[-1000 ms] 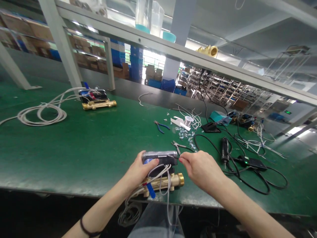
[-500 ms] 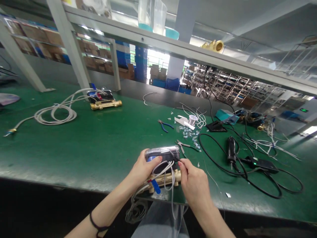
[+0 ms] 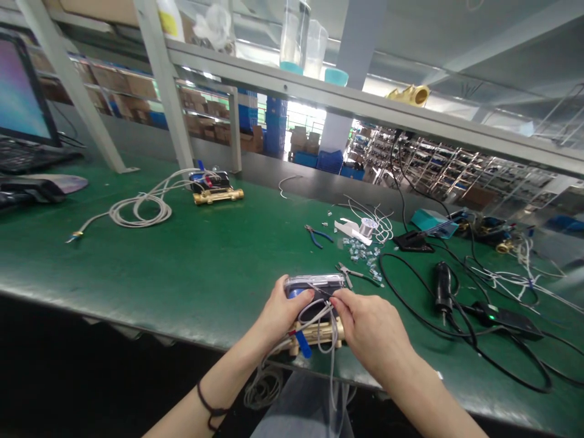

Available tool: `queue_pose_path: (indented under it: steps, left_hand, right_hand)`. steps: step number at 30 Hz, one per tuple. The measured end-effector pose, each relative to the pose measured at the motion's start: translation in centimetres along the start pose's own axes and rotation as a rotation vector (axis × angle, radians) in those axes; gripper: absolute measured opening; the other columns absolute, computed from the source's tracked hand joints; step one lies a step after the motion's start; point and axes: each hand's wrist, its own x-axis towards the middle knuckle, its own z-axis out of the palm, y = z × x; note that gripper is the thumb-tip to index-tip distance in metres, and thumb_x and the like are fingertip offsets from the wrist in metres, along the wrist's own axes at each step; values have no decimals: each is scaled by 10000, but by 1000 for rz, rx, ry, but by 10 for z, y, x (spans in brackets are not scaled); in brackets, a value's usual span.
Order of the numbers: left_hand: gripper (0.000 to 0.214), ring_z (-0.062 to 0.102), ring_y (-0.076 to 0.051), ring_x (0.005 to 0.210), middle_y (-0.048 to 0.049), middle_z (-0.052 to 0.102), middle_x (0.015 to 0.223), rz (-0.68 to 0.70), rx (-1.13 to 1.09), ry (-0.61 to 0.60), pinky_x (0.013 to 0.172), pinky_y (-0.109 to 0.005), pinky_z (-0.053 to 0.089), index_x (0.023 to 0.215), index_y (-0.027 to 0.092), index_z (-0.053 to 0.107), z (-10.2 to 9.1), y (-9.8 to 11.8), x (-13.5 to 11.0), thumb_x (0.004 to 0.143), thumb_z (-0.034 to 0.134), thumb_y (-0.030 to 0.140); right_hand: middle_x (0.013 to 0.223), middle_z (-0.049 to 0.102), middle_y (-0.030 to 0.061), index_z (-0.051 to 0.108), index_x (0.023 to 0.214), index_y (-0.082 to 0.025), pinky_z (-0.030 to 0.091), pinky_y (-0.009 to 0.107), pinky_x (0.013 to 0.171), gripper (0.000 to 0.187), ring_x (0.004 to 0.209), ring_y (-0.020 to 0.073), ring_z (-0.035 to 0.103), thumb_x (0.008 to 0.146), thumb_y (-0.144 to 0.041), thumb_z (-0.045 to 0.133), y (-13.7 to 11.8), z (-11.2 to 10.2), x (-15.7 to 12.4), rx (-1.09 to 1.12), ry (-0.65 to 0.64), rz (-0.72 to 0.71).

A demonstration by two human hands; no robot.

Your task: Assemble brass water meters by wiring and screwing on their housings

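At the near edge of the green bench point(image 3: 182, 267) stands a brass water meter point(image 3: 314, 310) with a clear-lidded black head and white wires looping off it. My left hand point(image 3: 285, 310) is wrapped round the meter's left side, thumb on the blue patch of the lid. My right hand point(image 3: 369, 331) is closed in a pinch at the right side of the head, holding a thin wire that I can barely make out. A blue tag hangs below the brass body.
A second brass meter point(image 3: 216, 188) with a coiled white cable point(image 3: 141, 210) lies far left. Blue-handled pliers point(image 3: 317, 234), small cutters point(image 3: 356, 275), a solder spool point(image 3: 367, 226), several small clear parts, black cables and a plug-like tool point(image 3: 442, 283) lie right. A laptop point(image 3: 22, 121) stands far left.
The view has swung left, bringing the laptop in. My right hand has come in from the right and now pinches close against the meter head. My left hand keeps its hold.
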Motion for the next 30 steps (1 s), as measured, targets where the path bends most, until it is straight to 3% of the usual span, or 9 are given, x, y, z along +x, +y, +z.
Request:
queue_pose_path:
  steps: [5, 11, 15, 20, 30]
  left_hand:
    - [468, 615, -242, 952, -58, 648, 976, 9, -17, -6, 833, -344, 465, 1023, 160, 513, 0, 3, -3, 669, 683, 416]
    - [505, 613, -244, 996, -83, 655, 1042, 35, -56, -76, 866, -335, 467, 1072, 146, 499, 1, 5, -4, 693, 682, 424]
    - [565, 612, -252, 1018, -101, 653, 1100, 57, -70, -120, 872, -334, 472, 1149, 135, 487, 1, 3, -3, 703, 682, 421]
    - [550, 612, -270, 1006, -118, 658, 1084, 52, -44, -110, 863, -356, 467, 1139, 121, 506, 0, 1, -2, 707, 679, 414]
    - [607, 622, -274, 965, -105, 671, 1039, 57, 13, -126, 840, -372, 468, 1101, 123, 519, 2, 6, -6, 662, 670, 515]
  right_hand:
    - [798, 714, 2, 624, 878, -251, 212, 272, 517, 257, 710, 182, 664, 954, -284, 381, 2, 16, -2, 28, 28, -5]
    - [846, 718, 22, 631, 967, -240, 224, 265, 496, 267, 666, 168, 661, 963, -269, 366, -7, 37, -4, 10, 167, 51]
    - [762, 706, 28, 626, 885, -235, 231, 264, 484, 281, 606, 192, 653, 958, -280, 358, -14, 26, 10, -68, 159, 99]
    - [753, 700, 59, 632, 879, -228, 341, 273, 512, 304, 667, 240, 672, 954, -303, 347, -16, 10, 29, -99, 117, 100]
    - [884, 699, 166, 690, 900, -132, 449, 301, 663, 309, 834, 250, 673, 919, -290, 426, -4, 18, 91, 1, 32, 138]
